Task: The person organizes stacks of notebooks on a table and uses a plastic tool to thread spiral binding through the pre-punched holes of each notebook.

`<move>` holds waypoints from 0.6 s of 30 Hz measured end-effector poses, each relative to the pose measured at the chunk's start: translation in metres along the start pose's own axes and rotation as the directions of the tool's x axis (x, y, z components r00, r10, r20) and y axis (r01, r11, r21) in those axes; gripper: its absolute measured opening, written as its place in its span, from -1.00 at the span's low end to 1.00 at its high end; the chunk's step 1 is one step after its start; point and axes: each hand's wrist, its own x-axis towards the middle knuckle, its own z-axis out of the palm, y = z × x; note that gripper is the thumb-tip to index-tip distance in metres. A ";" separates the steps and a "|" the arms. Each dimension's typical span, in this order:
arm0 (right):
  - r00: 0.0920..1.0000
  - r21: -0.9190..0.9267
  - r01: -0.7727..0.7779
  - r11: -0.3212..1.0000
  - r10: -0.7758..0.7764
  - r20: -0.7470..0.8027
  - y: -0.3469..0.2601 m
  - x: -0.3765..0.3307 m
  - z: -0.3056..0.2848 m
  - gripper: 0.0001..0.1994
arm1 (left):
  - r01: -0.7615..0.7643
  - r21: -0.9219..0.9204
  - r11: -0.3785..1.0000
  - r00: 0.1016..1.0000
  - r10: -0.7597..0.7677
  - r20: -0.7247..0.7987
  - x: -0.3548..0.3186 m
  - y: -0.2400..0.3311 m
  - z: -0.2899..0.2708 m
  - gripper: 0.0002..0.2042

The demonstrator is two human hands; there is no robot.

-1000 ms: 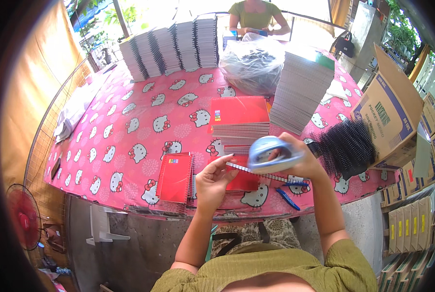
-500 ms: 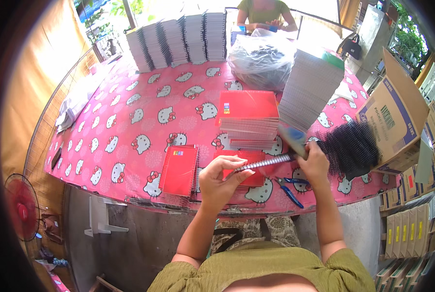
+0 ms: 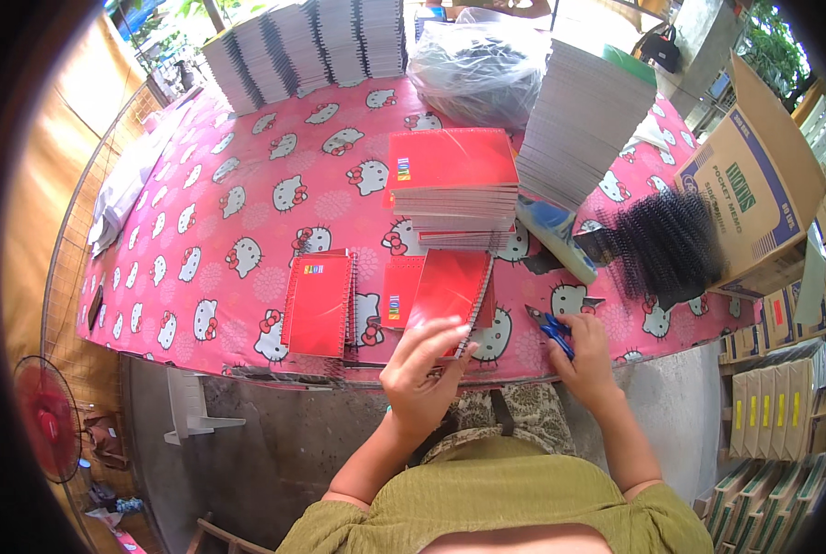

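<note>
My left hand (image 3: 424, 374) is closed on the near end of a red spiral notebook (image 3: 452, 294), thumb at its coiled right edge. The notebook is tilted over other red notebooks (image 3: 400, 294) on the table. My right hand (image 3: 586, 355) is closed round the blue handles of small pliers (image 3: 559, 334), whose jaws point away from me. To the left lies a small pile of red spiral notebooks (image 3: 319, 305). Beyond my hands stands a taller stack of red-covered notebooks (image 3: 454, 159).
Black plastic coils (image 3: 667, 245) lie at right beside an open cardboard box (image 3: 753, 198). A blue and white roll-shaped thing (image 3: 556, 240) lies by a tall paper stack (image 3: 584, 120). Spiral-bound stacks (image 3: 311, 46) and a clear bag (image 3: 476, 74) stand at the back of the pink-covered table (image 3: 191, 277).
My right hand has come down and taken hold of the pliers. The notebook in my left hand has turned from edge-on to cover-up and lower. The view has shifted; the person opposite is mostly out of sight.
</note>
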 end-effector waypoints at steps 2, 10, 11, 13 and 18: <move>0.994 0.372 -0.090 0.924 0.063 0.084 -0.024 -0.002 -0.023 -0.55 | 0.049 -0.077 0.996 0.999 -0.050 -0.003 -0.003 -0.001 0.002 -0.75; 0.923 0.178 0.381 0.907 -0.361 -0.134 -0.085 0.004 -0.038 -0.57 | 0.041 -0.127 0.991 0.999 -0.040 0.011 -0.005 -0.001 0.006 -0.74; 0.921 0.136 0.384 0.913 -0.367 -0.132 -0.086 0.004 -0.037 -0.57 | 0.032 -0.116 0.993 0.999 -0.032 0.007 -0.005 0.000 0.006 -0.75; 0.941 0.207 0.338 0.918 -0.329 -0.078 -0.085 0.000 -0.035 -0.60 | 0.013 -0.098 0.995 1.000 -0.013 0.001 -0.003 0.001 0.005 -0.75; 0.721 0.765 -0.633 0.121 -0.269 0.639 -0.057 0.009 -0.029 -0.63 | -0.144 -0.103 0.984 0.989 0.138 -0.062 -0.004 -0.002 0.001 -0.75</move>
